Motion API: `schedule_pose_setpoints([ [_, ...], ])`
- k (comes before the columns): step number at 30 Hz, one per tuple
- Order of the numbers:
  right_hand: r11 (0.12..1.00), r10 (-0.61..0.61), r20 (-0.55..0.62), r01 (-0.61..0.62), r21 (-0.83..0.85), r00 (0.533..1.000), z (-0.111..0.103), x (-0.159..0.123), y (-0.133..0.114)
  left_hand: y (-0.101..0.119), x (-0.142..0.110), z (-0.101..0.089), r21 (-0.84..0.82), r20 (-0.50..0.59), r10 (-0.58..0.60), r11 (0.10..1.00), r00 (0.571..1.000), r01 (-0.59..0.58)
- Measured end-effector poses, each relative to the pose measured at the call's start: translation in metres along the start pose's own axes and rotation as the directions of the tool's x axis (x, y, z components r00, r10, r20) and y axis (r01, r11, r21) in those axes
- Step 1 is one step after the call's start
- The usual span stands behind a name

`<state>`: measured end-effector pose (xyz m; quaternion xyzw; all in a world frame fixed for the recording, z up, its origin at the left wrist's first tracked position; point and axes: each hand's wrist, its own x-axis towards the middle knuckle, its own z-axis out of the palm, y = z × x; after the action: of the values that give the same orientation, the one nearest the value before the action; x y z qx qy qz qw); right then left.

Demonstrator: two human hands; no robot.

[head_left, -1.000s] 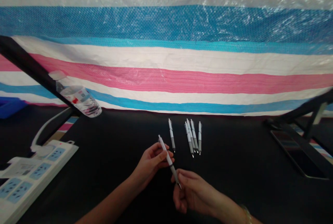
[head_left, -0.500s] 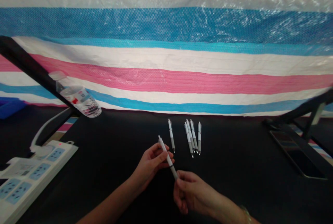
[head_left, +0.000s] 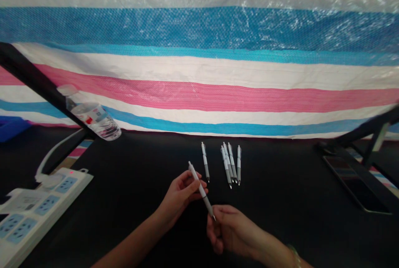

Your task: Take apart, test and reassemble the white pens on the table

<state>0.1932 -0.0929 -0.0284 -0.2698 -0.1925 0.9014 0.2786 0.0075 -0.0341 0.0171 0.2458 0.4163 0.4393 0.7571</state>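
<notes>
My left hand [head_left: 181, 195] pinches the upper barrel of a white and grey click pen [head_left: 200, 189], held slanted above the black table [head_left: 280, 201]. My right hand [head_left: 229, 230] is closed around the pen's lower grey tip end. Both hands hold the same pen. Just beyond them several more white pens [head_left: 229, 164] lie side by side on the table, with one pen [head_left: 205, 162] set a little apart to their left.
A white power strip [head_left: 34, 205] sits at the left edge. A clear water bottle [head_left: 93, 116] lies tilted at the back left beside a black bar [head_left: 37, 81]. A phone [head_left: 355, 185] rests at the right under a black stand. A striped tarp [head_left: 199, 72] hangs behind.
My right hand's fingers have shifted slightly at the pen's tip end. The pen and my left hand stay almost in place.
</notes>
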Motion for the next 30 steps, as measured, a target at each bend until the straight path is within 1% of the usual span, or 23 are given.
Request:
schedule_pose_setpoints([
  [4,1.000,-0.004,-0.001,0.004,-0.016,1.000,0.003,0.000,-0.002,-0.001,0.000,0.000,0.010,-0.010,0.008,1.000,1.000,-0.008],
  [8,0.999,-0.026,-0.010,0.026,-0.047,1.000,0.006,-0.001,-0.002,0.000,-0.001,0.000,0.002,0.004,0.006,1.000,1.000,-0.006],
  [12,1.000,-0.001,-0.035,0.001,-0.014,0.999,0.006,-0.001,-0.003,0.000,-0.002,0.000,0.003,0.027,0.003,1.000,1.000,-0.003],
  [16,0.999,0.040,-0.010,-0.040,-0.029,0.999,0.004,0.000,-0.005,-0.004,-0.002,0.000,-0.016,0.078,0.024,1.000,0.997,-0.022],
  [20,1.000,0.022,-0.017,-0.022,-0.011,1.000,0.006,-0.003,-0.007,-0.006,-0.001,-0.001,-0.020,0.077,0.037,0.999,0.996,-0.036],
  [22,1.000,0.005,-0.015,-0.005,0.001,1.000,0.009,-0.004,-0.010,-0.005,-0.001,-0.002,0.020,0.054,0.053,0.998,0.997,-0.054],
  [24,1.000,0.002,0.003,-0.002,0.011,1.000,0.012,-0.006,-0.012,-0.004,-0.001,-0.004,0.097,0.039,0.088,0.991,0.995,-0.091],
  [27,1.000,0.007,0.030,-0.008,0.026,1.000,0.014,-0.006,-0.014,-0.001,-0.001,-0.005,0.216,0.052,0.144,0.965,0.988,-0.152],
  [30,1.000,0.006,0.026,-0.006,0.021,1.000,0.016,-0.005,-0.015,0.001,-0.001,-0.004,0.278,0.070,0.181,0.941,0.981,-0.193],
])
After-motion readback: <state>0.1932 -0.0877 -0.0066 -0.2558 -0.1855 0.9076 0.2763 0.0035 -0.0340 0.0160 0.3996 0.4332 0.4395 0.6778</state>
